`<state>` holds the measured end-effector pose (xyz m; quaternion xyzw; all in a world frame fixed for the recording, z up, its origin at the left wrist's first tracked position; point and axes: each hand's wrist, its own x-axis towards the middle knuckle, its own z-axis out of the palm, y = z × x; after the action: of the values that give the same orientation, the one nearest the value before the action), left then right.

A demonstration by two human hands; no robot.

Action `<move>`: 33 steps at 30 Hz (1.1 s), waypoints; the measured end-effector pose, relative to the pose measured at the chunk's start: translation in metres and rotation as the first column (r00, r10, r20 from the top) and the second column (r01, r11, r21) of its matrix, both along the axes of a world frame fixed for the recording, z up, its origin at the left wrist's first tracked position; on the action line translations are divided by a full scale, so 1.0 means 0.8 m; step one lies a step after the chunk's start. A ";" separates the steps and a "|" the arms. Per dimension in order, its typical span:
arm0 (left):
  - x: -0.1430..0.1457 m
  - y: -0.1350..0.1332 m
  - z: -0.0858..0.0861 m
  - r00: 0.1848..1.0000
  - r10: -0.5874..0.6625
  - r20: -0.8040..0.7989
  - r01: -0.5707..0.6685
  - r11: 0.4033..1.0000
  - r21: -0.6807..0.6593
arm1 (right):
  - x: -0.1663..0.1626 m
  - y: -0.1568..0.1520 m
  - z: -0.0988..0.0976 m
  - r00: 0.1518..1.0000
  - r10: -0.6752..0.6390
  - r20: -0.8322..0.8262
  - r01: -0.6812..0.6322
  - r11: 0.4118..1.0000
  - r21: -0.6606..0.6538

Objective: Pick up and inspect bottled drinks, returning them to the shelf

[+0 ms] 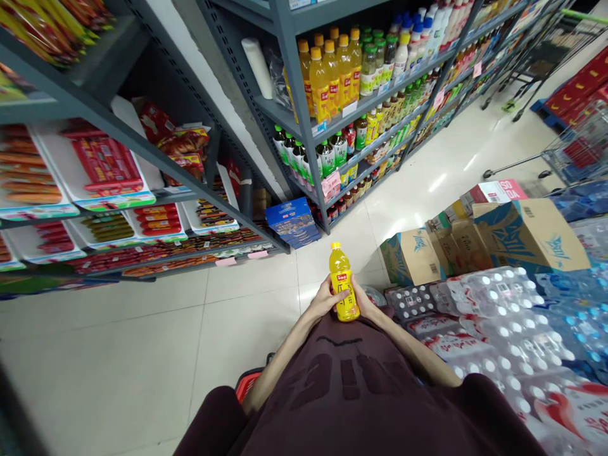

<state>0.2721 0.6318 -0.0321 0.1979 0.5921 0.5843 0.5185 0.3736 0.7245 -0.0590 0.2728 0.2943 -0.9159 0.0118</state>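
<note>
I hold a yellow juice bottle upright in front of my chest, its yellow cap pointing up and away from me, above the pale tiled floor. My left hand wraps the bottle's left side, fingers curled closed around the label; my right hand closes on the right side, so both hands grip the same bottle. Below the hands my dark maroon shirt fills the lower middle of the view.

To my right lie shrink-wrapped packs of water bottles, white caps up, and behind them stand cardboard boxes with blue print. Ahead, a grey shelf rack carries matching yellow juice bottles on an upper level and green-capped bottles lower down. A blue carton leans at the foot of that rack. On my left, another shelf holds packs of sausages in red wrappers. A wire shopping cart stands at the far right.
</note>
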 end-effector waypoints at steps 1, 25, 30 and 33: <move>0.001 0.000 0.001 1.000 0.000 -0.007 0.000 1.000 -0.005 | 0.000 0.000 0.002 1.000 0.000 -0.003 0.000 1.000 0.004; 0.002 0.009 -0.004 0.994 -0.003 0.108 0.002 1.000 0.012 | 0.005 0.001 -0.015 0.994 -0.089 0.059 0.081 0.990 0.114; 0.003 0.011 -0.011 0.986 0.026 0.166 -0.027 1.000 0.004 | 0.005 0.001 -0.017 0.995 -0.088 0.053 0.080 0.988 0.133; 0.003 0.010 -0.013 0.983 0.033 0.181 -0.034 0.999 0.003 | 0.006 0.001 -0.017 0.996 -0.084 0.042 0.077 0.988 0.134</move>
<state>0.2748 0.6399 -0.0424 0.1355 0.5440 0.6103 0.5597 0.3780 0.7251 -0.0727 0.3062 0.3430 -0.8873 -0.0363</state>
